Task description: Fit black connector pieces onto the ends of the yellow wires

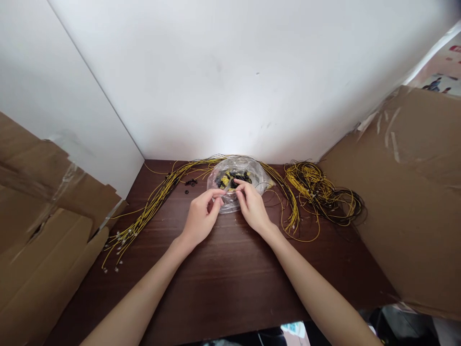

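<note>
A clear plastic bag (256, 169) lies at the back middle of the table, and small black and yellow pieces (226, 179) show in it. My left hand (204, 214) is at the bag's front left, thumb and forefinger closed on the plastic near its front edge. Opposite it, my right hand (252, 207) pinches the bag's front right part, with its forefinger reaching over the pieces. The exact grip between the fingertips is small and hard to make out.
Long yellow and black wires (153, 202) with white end connectors arc behind the bag. A tangled wire coil (309, 182) sits at right. Several small black rings (190, 182) lie left of the bag. Cardboard walls (403, 192) flank the brown table (223, 278); a white panel (223, 81) stands behind.
</note>
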Motion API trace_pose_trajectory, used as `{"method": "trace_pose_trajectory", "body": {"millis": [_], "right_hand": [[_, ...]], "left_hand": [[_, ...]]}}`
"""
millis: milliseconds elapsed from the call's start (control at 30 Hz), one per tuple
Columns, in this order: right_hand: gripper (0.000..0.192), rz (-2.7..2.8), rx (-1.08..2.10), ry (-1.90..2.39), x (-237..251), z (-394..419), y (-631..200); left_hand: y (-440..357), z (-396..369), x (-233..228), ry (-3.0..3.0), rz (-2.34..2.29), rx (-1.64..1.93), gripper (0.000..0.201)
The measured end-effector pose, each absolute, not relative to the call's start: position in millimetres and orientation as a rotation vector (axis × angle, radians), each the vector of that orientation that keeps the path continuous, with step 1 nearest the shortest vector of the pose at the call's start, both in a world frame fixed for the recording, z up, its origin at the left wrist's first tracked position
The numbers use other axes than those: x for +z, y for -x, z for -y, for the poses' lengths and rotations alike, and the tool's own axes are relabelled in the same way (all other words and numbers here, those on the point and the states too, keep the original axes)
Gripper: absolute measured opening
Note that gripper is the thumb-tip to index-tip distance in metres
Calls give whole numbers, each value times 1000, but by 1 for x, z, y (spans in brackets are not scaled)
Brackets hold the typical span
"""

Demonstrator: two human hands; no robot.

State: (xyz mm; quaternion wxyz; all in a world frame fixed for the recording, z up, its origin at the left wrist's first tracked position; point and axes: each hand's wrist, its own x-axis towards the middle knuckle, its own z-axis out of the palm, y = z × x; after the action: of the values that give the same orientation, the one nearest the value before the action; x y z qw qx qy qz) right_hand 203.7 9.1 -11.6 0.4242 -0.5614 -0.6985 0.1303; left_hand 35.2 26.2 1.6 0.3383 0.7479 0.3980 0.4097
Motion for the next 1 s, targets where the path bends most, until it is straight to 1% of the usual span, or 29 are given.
{"method": "trace_pose_trajectory", "body": {"millis": [133, 400, 700, 1000], "right_hand": [[14, 1819, 288, 1440, -16, -12, -204], [12, 1820, 96, 1610, -15, -6, -204], [11, 1840, 175, 1593, -17, -3, -205], [8, 1887, 177, 1565, -12, 5, -202]], "left_hand": [[-35, -28, -4, -2026, -1020, 1021, 20], [-34, -31, -12, -2070, -990, 975, 20], [-34, -32, -13, -2082, -972, 966, 20], [-34, -30, -14, -2089, -973, 949, 20]]}}
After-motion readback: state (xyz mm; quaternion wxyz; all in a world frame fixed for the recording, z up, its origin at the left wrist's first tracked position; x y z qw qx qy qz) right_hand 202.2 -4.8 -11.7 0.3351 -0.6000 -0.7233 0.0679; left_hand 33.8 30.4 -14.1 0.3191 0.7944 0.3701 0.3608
